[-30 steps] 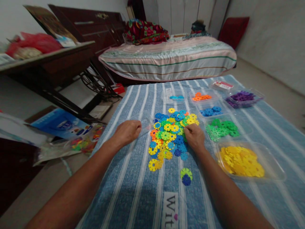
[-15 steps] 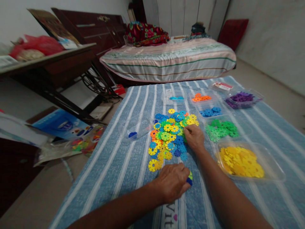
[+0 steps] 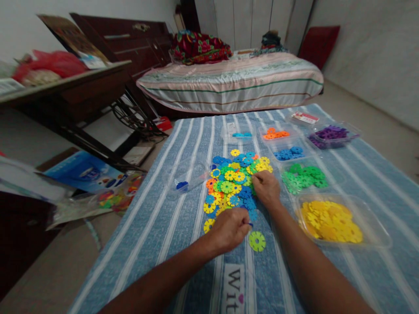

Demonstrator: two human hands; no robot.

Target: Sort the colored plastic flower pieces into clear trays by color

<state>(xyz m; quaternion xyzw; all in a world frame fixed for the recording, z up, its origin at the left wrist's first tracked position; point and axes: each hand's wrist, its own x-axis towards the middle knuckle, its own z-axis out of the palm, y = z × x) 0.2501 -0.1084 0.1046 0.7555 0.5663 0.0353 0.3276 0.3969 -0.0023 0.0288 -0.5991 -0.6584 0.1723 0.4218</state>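
A mixed pile of notched plastic flower discs (image 3: 229, 176) in yellow, blue, green and orange lies on the striped cloth. My left hand (image 3: 229, 231) is closed just in front of the pile, pinching a dark blue disc (image 3: 250, 224) of which only an edge shows. Beside it a single lime green disc (image 3: 257, 241) lies flat on the cloth. At the pile's right edge rests my right hand (image 3: 266, 188), its fingers curled against the discs; whatever is between its fingertips is hidden.
Clear tubs on the right hold yellow discs (image 3: 330, 221), green discs (image 3: 304, 178), blue discs (image 3: 289, 153) and purple discs (image 3: 329, 136). Farther back are orange discs (image 3: 275, 133) and light blue discs (image 3: 242, 135). A clear tub (image 3: 170, 176) with dark blue pieces stands left.
My left hand has moved up and left toward the pile with the dark blue disc, uncovering the lime green disc on the cloth. My right hand has stayed nearly still.
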